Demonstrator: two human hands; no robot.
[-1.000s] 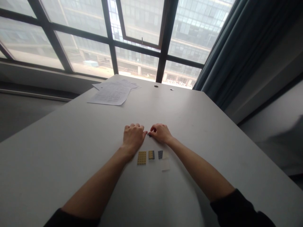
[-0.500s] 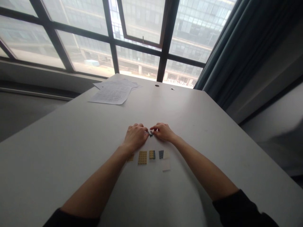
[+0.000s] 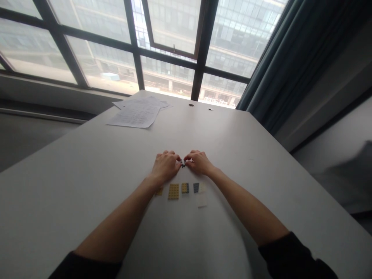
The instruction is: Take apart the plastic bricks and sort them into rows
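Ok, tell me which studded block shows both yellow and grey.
The small yellow-and-grey studded block, between the larger all-yellow studded plate and the dark grey studded piece. It alone shows both colours.

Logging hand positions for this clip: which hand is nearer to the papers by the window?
Left. The left hand is nearer the camera than the papers and slightly right of them; the right hand lies farther right.

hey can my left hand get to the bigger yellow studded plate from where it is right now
Probably yes: the yellow studded plate lies uncovered, just nearer you than your left hand, with nothing visible between. Its fingertips are at some small dark pieces, though.
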